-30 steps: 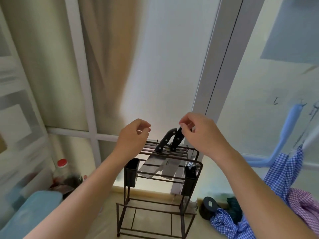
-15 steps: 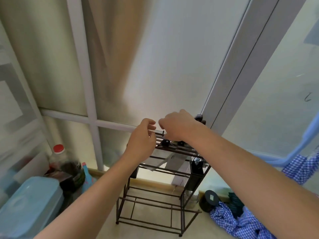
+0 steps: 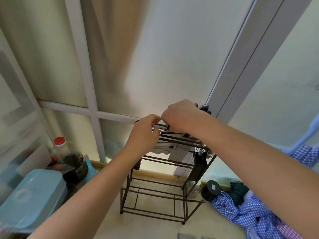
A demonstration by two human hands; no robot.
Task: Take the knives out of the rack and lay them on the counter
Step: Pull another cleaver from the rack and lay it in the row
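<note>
I see both hands over the top rails of the dark wire rack point(image 3: 155, 195). My right hand point(image 3: 181, 116) is closed over a black knife handle point(image 3: 204, 107); my left hand point(image 3: 145, 133) curls at the rails, grip unclear. Knife blades point(image 3: 165, 148) hang in the rack. A red-capped bottle point(image 3: 59, 149) stands left; I can read no label.
</note>
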